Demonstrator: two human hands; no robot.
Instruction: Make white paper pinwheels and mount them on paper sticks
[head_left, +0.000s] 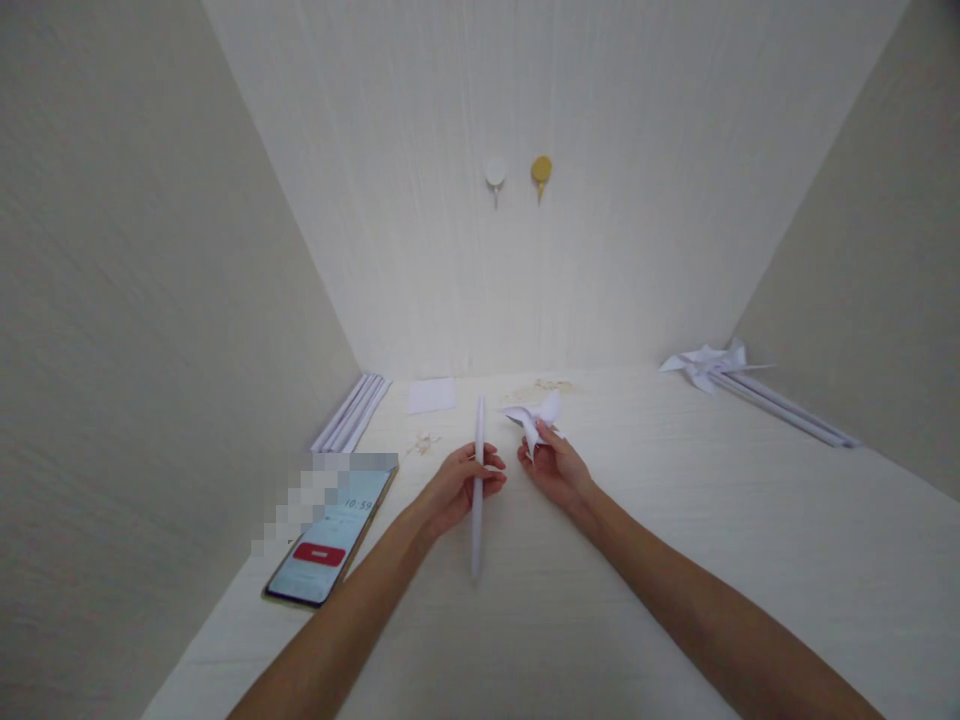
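Note:
A white rolled paper stick [478, 520] is gripped by my left hand [456, 487], thumb across it and fingers behind. The stick points away from me. To its right, my right hand [556, 470] pinches a white folded paper pinwheel [534, 412] by its lower side, with the blades pointing outward. Stick and pinwheel are apart. Part of the pinwheel is hidden behind my right fingers.
Several paper sticks [351, 412] lie at the back left, beside a white paper square [432, 395]. A phone [330, 540] lies at the left. Finished paper pinwheels [705, 366] on sticks [787, 408] rest at the back right. Two hooks, white [496, 172] and yellow [541, 170], are on the wall.

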